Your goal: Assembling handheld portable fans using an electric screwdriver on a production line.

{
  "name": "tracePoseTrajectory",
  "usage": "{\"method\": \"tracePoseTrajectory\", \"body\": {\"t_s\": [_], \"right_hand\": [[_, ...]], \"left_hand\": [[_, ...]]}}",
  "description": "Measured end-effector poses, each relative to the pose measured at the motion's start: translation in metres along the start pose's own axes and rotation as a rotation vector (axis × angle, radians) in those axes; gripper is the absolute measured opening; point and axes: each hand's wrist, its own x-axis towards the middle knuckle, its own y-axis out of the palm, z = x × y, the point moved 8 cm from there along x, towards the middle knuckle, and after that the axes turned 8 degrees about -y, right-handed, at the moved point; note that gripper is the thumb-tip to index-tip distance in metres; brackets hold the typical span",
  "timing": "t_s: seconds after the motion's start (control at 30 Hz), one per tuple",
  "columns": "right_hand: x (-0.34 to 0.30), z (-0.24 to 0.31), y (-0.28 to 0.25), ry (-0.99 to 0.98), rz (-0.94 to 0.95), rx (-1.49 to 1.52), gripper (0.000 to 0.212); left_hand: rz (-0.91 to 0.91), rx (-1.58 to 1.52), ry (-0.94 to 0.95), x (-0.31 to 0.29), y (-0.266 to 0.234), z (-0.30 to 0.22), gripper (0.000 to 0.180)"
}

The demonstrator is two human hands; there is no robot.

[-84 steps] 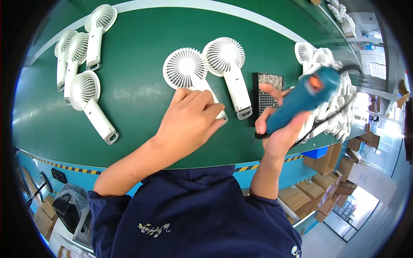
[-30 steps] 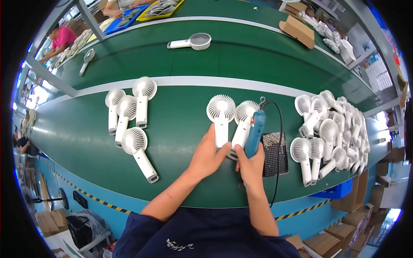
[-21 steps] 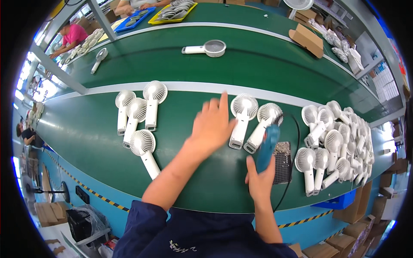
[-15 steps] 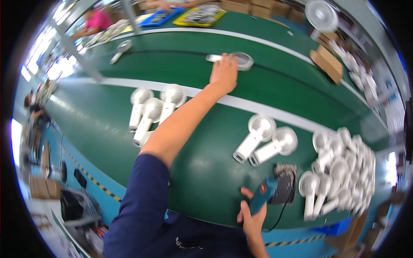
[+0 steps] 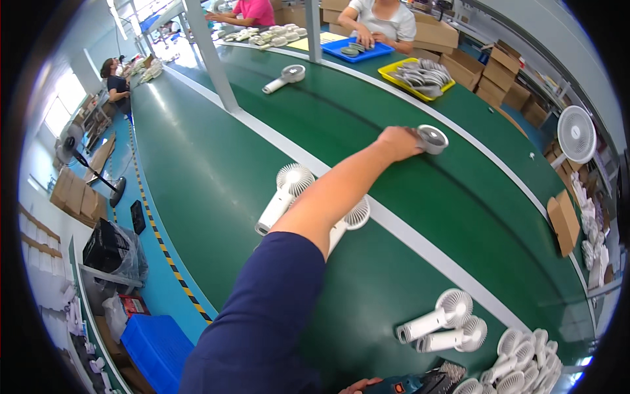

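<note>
My left arm reaches across the green bench. At its end, my left hand (image 5: 398, 143) is closed on a white handheld fan (image 5: 433, 139) lying on the far strip; the hand hides its handle. By the lower edge, my right hand (image 5: 359, 386), only partly in view, is closed round a teal electric screwdriver (image 5: 401, 384). Beside the tool is a dark textured pad (image 5: 449, 374). Under my left forearm lie several white handheld fans (image 5: 293, 180), partly covered. Two more fans (image 5: 454, 308) lie at the near right, close to a pile of fans (image 5: 518, 361).
Another handheld fan (image 5: 286, 78) lies farther up the strip. White rails (image 5: 420, 243) run along the bench, and a grey post (image 5: 213, 59) stands at its far side. Across it, co-workers sit near a blue tray (image 5: 354, 56) and a yellow tray (image 5: 426, 92) of parts.
The view has swung left and up. My left hand has gone from lying over the fan's handle to gripping the fan. My right hand and the screwdriver now show only at the lower edge.
</note>
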Motion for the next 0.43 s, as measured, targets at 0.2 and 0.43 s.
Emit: {"method": "tracePoseTrajectory", "body": {"t_s": [0.2, 0.43], "right_hand": [[0.027, -0.013, 0.01, 0.231, 0.146, 0.481, 0.025], [0.053, -0.013, 0.019, 0.327, -0.301, 0.077, 0.04]], "left_hand": [[0.027, 0.095, -0.526, -0.008, -0.02, 0.188, 0.031], [-0.113, 0.363, -0.691, -0.037, -0.045, 0.286, 0.042]]}}
